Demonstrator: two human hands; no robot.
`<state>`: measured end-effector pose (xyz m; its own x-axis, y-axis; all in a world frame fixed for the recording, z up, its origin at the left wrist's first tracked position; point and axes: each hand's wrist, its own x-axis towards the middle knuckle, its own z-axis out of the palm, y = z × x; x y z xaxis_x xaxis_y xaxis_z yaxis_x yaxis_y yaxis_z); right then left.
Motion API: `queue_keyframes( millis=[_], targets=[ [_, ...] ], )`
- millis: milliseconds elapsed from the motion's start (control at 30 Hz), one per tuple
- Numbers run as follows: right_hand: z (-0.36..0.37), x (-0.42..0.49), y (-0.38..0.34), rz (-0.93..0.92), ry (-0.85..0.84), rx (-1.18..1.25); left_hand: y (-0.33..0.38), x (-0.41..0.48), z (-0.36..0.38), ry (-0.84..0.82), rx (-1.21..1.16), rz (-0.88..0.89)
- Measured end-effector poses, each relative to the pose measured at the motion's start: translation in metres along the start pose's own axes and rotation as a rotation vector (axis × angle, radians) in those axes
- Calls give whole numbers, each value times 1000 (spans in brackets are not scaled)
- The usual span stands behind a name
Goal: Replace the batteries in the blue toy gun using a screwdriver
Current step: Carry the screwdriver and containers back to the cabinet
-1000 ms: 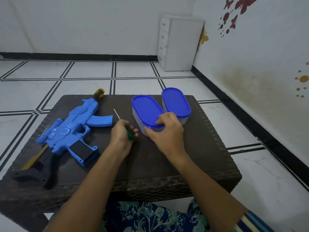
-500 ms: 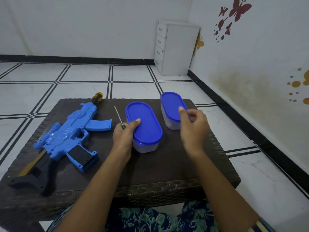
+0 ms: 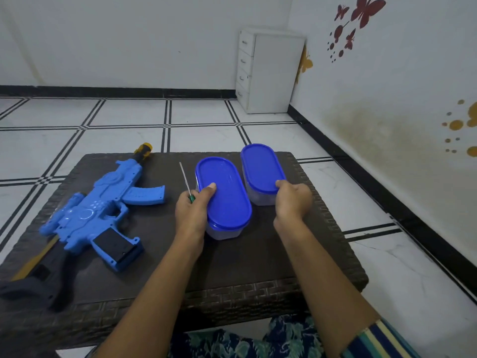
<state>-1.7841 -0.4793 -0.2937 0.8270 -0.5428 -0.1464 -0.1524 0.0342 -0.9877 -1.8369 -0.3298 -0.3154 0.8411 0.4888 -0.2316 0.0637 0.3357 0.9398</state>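
Observation:
The blue toy gun (image 3: 98,215) lies on its side at the left of the dark wicker table (image 3: 160,264), its black stock toward me. My left hand (image 3: 192,213) holds a thin screwdriver (image 3: 185,180) with a green handle, shaft pointing away, while its thumb rests on the blue lid of the nearer oval container (image 3: 224,195). My right hand (image 3: 293,200) grips the near end of the farther oval container (image 3: 260,169), fingers curled over its lid edge. Both lids are on. What the containers hold is hidden.
The table sits on a white tiled floor (image 3: 206,117) with black lines. A white drawer cabinet (image 3: 268,71) stands in the far corner. A wall (image 3: 387,99) with butterfly stickers runs along the right.
The near container has slid toward me and left, away from the other. My left hand, still holding the screwdriver, came onto its lid. My right hand moved to the far container and took hold.

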Motion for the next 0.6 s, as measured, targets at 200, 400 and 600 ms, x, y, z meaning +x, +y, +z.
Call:
queue_keyframes(
  millis=[200, 400, 600],
  targets=[
    [-12, -12, -12, 170, -49, 247, 13, -1, -3, -10, -30, 31],
    [0, -6, -23, 202, -99, 373, 52, 60, 22, -96, -19, -3],
    [16, 9, -31, 136, -207, 384, 71, 109, 35, -182, 12, -65]
  ],
)
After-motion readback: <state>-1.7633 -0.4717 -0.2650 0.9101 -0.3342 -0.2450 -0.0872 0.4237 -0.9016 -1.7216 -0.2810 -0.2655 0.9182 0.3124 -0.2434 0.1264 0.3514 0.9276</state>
